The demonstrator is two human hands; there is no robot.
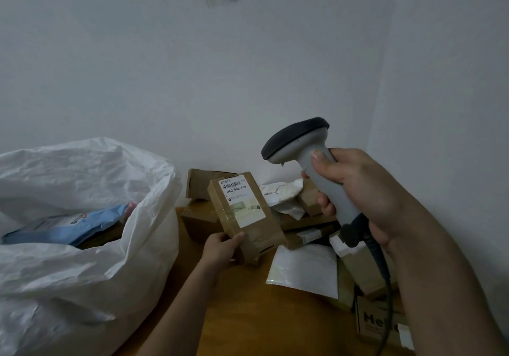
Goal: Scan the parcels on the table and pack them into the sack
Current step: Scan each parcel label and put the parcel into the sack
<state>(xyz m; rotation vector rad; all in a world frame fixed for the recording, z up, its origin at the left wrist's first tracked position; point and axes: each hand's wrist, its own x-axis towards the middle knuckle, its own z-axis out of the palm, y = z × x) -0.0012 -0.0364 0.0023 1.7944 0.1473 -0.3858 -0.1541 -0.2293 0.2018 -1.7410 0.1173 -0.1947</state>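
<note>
The left hand (220,248) is gripping the lower end of a brown cardboard parcel (245,218), tilting its white barcode label (242,201) upward. The right hand (358,190) is wrapping its fingers round the grey handle of a barcode scanner (308,160), its dark head hanging above the label. A white sack (91,259) is standing open beside the wooden tabletop (261,314), a blue mailer (68,226) lying inside it. More parcels (303,218) are lying heaped behind the held one.
</note>
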